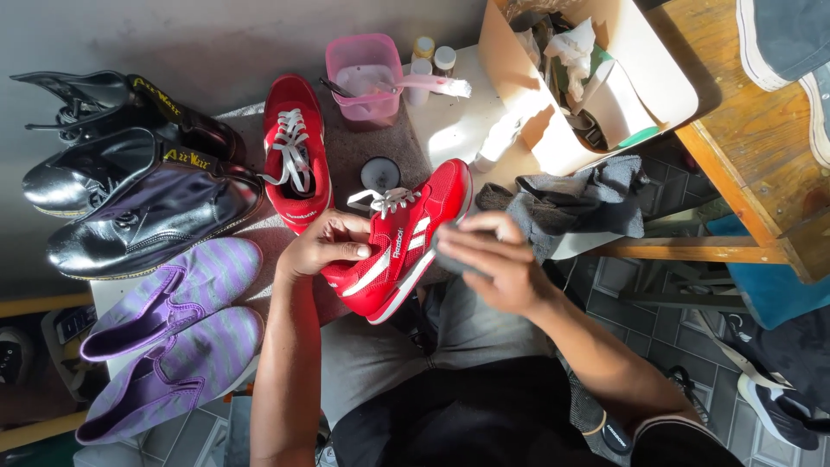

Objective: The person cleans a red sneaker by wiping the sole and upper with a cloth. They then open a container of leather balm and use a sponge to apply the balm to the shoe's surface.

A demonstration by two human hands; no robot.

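Now red sneaker (399,246) between hands (324,242).

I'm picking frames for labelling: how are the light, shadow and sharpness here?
Head view: hard sunlight blows out the cardboard box and white tabletop; glossy black leather boots show glare; lower floor sits in deep shadow; the right hand is slightly motion-blurred; wide-angle bending at edges.

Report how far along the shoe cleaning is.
In hand: the left hand steadies a red sneaker while the right hand presses a grey cloth to its side. Its mate lies beside the pink tub. The black boots already shine; the purple slip-ons lie untouched.
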